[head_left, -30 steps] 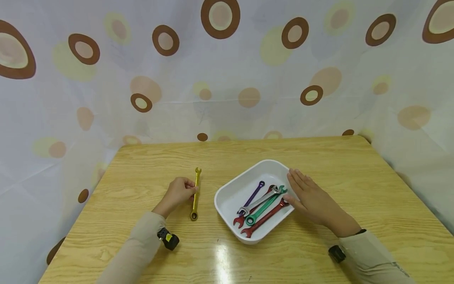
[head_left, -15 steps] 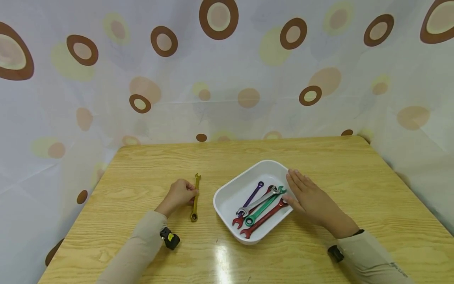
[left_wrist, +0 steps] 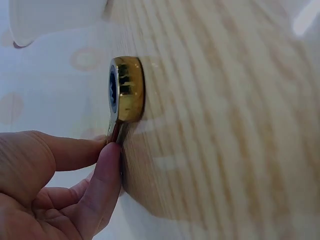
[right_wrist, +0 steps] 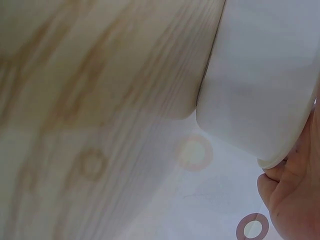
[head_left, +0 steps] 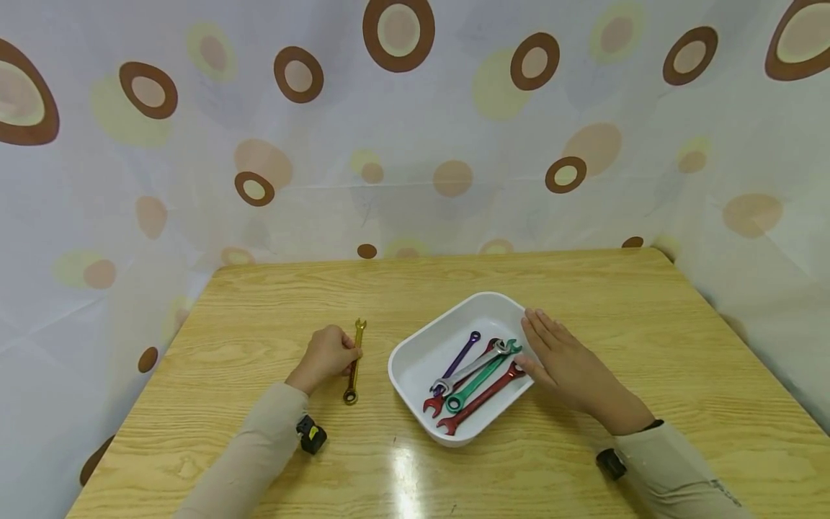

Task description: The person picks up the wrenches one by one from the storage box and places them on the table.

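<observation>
the left hand (head_left: 327, 359) pinches the gold wrench (head_left: 353, 379) about mid-shaft, to the left of the tray (head_left: 415, 375). the hold is narrow and the metal looks slick, so the wrench could well pivot between the fingertips and an end knock the worktop (head_left: 292, 288); whether the ring already touches it i cannot tell. the right hand (head_left: 570, 371) grasps nothing, its straight fingers laid along the tray's right rim; too hard a push there might slide the tray toward the wrench. inside the tray, the other wrenches (head_left: 472, 368) overlap, so a jolt could shift them. the gold one is glossy, slim-shafted, forked at the far end, its chunky ring toothed dark inside.
</observation>
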`<state>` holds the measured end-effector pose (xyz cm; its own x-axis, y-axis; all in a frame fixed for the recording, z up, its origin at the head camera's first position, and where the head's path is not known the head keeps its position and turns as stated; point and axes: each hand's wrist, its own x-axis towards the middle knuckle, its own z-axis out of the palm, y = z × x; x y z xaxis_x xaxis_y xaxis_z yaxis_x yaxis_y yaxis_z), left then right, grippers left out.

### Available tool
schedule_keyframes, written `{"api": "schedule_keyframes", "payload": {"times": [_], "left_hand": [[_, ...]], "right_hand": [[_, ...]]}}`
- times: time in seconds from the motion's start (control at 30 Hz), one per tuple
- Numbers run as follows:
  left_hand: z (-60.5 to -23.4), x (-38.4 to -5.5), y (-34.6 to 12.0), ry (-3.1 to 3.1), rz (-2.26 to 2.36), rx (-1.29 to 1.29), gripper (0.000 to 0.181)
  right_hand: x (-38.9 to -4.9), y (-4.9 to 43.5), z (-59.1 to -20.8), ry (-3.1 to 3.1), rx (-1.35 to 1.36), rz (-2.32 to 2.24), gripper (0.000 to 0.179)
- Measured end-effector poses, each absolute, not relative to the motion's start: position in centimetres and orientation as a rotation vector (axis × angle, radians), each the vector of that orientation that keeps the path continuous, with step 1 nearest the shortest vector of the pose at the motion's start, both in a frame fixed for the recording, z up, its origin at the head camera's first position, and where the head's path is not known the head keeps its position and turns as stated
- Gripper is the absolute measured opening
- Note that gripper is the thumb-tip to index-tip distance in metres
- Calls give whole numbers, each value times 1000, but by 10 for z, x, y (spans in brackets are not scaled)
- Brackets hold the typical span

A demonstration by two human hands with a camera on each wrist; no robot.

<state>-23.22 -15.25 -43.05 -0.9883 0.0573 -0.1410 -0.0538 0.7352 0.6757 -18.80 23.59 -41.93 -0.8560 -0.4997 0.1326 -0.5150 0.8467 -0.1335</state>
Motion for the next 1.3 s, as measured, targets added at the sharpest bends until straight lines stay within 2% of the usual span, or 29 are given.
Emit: {"api": "schedule_keyframes", "payload": {"times": [1.03,1.3], "left_hand": [[-429,-235,-153,2876,980,66,12],[-404,-244,-157,2843,903,144,29]], "right_hand": [[-188,236,-418,-2945,802,273,67],[-188,236,-418,-2950,797,287,67]]}}
